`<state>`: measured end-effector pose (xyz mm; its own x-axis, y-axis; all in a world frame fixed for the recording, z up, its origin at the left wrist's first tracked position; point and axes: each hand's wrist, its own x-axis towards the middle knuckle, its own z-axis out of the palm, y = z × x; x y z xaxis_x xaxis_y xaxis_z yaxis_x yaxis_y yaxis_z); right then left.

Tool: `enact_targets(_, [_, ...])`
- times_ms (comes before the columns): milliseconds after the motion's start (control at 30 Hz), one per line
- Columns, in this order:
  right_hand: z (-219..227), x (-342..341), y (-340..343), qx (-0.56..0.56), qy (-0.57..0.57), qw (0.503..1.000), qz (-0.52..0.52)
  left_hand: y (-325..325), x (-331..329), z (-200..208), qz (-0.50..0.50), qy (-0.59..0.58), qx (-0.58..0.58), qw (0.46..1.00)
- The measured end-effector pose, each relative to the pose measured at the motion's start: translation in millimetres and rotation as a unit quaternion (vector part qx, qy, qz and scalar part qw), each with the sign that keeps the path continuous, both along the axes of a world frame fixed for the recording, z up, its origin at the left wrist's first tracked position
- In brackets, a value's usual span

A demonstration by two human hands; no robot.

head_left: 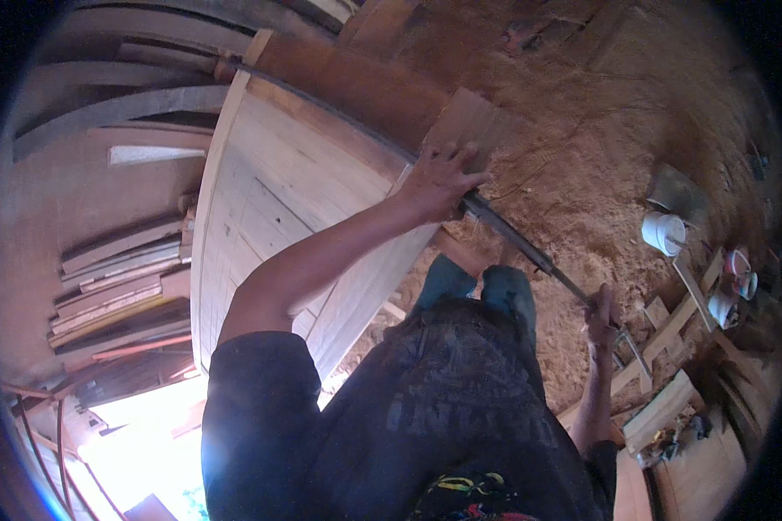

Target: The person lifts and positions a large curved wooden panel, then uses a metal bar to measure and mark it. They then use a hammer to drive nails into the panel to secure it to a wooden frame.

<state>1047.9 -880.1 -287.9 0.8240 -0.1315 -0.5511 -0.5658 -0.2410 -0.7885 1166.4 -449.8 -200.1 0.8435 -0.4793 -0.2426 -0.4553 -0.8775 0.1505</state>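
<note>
Long dark bar (504, 224), apparently a clamp, slants across in front of the person, from the panel's far corner to the right hand.

Its long axis runs from upper left to lower right, along the edge of the pale wooden panel (278, 174). The right hand (601, 318) is closed around its lower end; the left hand (443, 181) lies over its middle, fingers spread against a short board (467, 123), its hold on the bar unclear. Scrap wood (666, 330) lies near the right hand, a white bucket (663, 233) farther off; nothing visibly blocks the bar.
</note>
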Motion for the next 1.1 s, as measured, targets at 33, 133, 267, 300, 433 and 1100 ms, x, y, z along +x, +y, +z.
enact_targets(33, [1.3,-5.9,5.5,0.036,0.015,0.996,-0.082,-1.6,2.8,2.2,-0.007,0.004,0.001,1.000])
enact_targets(133, [10.5,-7.4,23.0,-0.029,-0.116,0.992,-0.052,1.8,6.1,1.9,-0.084,-0.075,0.043,0.993])
enact_targets(267, [17.7,-29.7,56.9,-0.167,-0.308,0.932,-0.094,-13.9,24.0,-13.1,-0.258,0.019,0.067,0.964])
enact_targets(300, [-1.5,-36.9,54.5,-0.186,-0.315,0.926,-0.092,-21.2,27.8,-9.7,-0.234,0.093,0.074,0.965])
enact_targets(433, [-39.3,-48.1,32.1,-0.228,-0.251,0.937,-0.086,-25.6,20.7,-21.2,-0.206,0.118,0.062,0.970])
enact_targets(1100, [39.5,2.7,14.1,0.235,0.122,0.958,-0.107,-22.1,28.7,-2.2,-0.209,0.104,-0.017,0.972])
